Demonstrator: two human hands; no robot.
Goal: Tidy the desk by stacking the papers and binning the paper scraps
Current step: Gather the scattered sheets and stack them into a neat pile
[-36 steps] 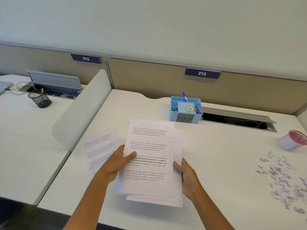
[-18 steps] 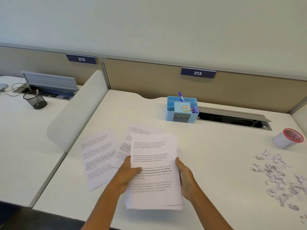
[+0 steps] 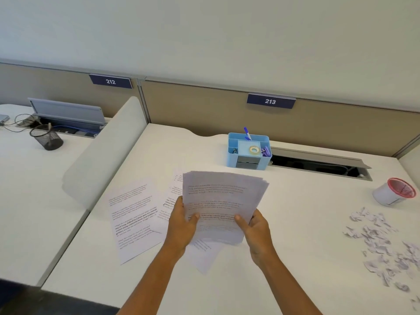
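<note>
Head view: left hand (image 3: 181,226), right hand (image 3: 256,233) grip paper stack (image 3: 223,201), print blurred; partition plates "212" (image 3: 110,81), "213" (image 3: 270,101).

Left hand (image 3: 181,226) and right hand (image 3: 256,233) grip a paper stack (image 3: 223,201); paper scraps (image 3: 381,242) lie right of them.

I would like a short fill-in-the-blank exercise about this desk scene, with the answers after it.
1. Both hands, left hand and right hand, hold a ____ of printed white papers.
2. The torn white paper scraps lie on the person's ____ side.
3. The light blue plastic desk organiser stands below sign number ____.

Answers: stack; right; 213
</note>
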